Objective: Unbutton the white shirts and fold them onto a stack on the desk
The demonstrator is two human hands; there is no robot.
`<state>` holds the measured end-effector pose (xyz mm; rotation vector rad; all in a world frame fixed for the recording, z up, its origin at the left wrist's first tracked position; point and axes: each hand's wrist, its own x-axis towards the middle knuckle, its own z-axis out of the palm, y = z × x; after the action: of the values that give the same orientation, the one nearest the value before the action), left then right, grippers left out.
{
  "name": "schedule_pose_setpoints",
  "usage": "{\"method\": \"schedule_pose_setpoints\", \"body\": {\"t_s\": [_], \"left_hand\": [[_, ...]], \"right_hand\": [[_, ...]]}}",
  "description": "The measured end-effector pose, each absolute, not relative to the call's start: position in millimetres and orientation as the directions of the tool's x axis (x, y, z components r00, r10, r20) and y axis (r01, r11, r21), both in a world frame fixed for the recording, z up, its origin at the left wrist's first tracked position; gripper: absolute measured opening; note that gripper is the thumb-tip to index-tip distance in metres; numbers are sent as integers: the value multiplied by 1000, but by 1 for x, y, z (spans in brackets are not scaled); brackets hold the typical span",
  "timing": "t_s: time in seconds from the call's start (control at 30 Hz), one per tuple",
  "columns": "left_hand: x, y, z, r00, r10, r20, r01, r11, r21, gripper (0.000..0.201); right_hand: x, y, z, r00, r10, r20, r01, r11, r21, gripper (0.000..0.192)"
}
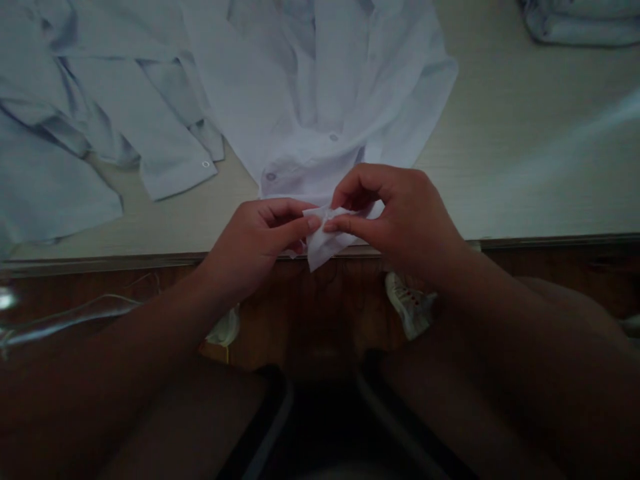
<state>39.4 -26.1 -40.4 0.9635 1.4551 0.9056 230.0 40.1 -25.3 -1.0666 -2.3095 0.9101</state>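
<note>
Your two hands meet at the near edge of the worktop [525,167], just in front of the white coat [320,100] that lies spread on it. Your left hand [255,243] pinches the left side of the coat's corner [325,240] between thumb and forefinger; its other fingers [280,208] are curled inward. Your right hand [400,217] pinches the same corner from the right, thumb and forefinger closed on the cloth and touching the left fingertips. The corner is a small fold of white cloth that hangs down over the edge of the worktop, still joined to the coat behind it.

Three round fasteners can be counted. Two sit on the white coat, one [271,177] to the left of the hands and one [333,137] farther up the front. The third [206,164] sits on a cuff of a second white garment [100,120], which lies crumpled to the left of the coat, its sleeve just beside the coat's side. A third piece of folded pale cloth [580,23] lies at the far right corner, well apart from the coat.

Below the edge of the worktop, two light shoes show on the floor, one [225,327] under your left wrist and one [410,303] under your right. Both of your forearms are bare.
</note>
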Motion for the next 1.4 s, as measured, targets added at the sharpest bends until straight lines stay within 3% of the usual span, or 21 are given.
{"method": "schedule_pose_setpoints", "body": {"t_s": [0.33,0.63,0.83,1.03,1.23,1.4], "left_hand": [[44,-19,-34,22,939,-344,-3,344,939,16],[50,-19,-28,-22,949,-314,210,311,927,21],[48,-18,-33,-6,948,-319,215,313,925,24],[47,-17,-34,-21,949,-313,201,311,929,23],[46,-20,-36,-46,965,-258,275,261,925,24],[48,-22,-36,18,974,-226,324,208,923,26]], "right_hand": [[241,36,-4,-643,759,104,503,520,-691,10],[245,37,-14,-631,770,98,575,548,-607,10],[238,36,-21,-569,817,95,610,496,-618,13],[237,39,-17,-546,837,19,642,433,-632,15],[239,41,-14,-658,742,-130,655,479,-585,14],[240,39,-14,-644,759,-101,684,510,-521,15]]}}
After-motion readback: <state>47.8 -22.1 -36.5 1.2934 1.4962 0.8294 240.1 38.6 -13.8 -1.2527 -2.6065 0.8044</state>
